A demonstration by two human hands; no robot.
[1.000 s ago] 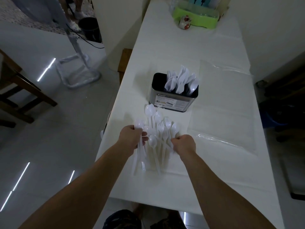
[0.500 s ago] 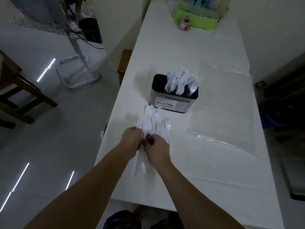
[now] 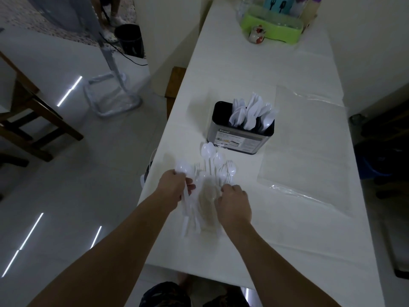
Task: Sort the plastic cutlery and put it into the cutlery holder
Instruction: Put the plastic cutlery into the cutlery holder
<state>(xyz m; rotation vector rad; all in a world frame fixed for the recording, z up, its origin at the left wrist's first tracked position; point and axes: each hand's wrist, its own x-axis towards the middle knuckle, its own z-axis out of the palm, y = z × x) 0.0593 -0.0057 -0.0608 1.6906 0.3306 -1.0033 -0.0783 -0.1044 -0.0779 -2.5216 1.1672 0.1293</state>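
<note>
Head view: left hand (image 3: 174, 187) grips a cutlery bundle (image 3: 188, 209); right hand (image 3: 233, 202) curled, grasp unclear, over the pile (image 3: 215, 167); holder (image 3: 238, 138) at 12 o'clock on the bench (image 3: 287, 229).

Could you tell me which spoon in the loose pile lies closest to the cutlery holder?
The spoon at the pile's far tip; its bowl nearly reaches the cutlery holder, ahead of the others.

Both bare forearms reach forward from the near edge, angled in toward each other. Left hand (image 3: 174, 188) sits on the left, back up, fingers curled closed around a bunch of white cutlery handles (image 3: 187, 209). Right hand (image 3: 234, 201) is just right of it, back up, fingers bent down with tips at the pile; its grip can't be made out.
</note>
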